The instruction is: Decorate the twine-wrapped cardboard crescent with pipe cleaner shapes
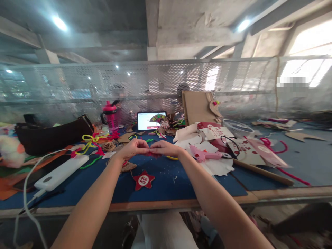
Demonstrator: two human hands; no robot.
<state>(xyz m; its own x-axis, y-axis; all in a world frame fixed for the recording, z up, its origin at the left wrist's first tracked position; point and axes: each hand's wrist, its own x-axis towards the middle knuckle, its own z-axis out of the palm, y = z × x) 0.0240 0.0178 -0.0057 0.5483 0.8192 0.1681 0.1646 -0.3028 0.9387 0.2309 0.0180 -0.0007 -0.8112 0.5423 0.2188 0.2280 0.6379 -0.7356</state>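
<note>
— What have the hands got?
— A small red scrap (153, 154), perhaps felt; it's too small to tell. The left hand (132, 149) and right hand (166, 148) meet over it, fingers (145, 145) closed on it from both sides.
— Where is it?
— Above the middle of the blue-topped counter (129, 207), well back from the front edge.
— What's nearby?
— Toward that edge lies a red felt star (143, 180); off to the right, a pink glue gun (203, 154).
</note>
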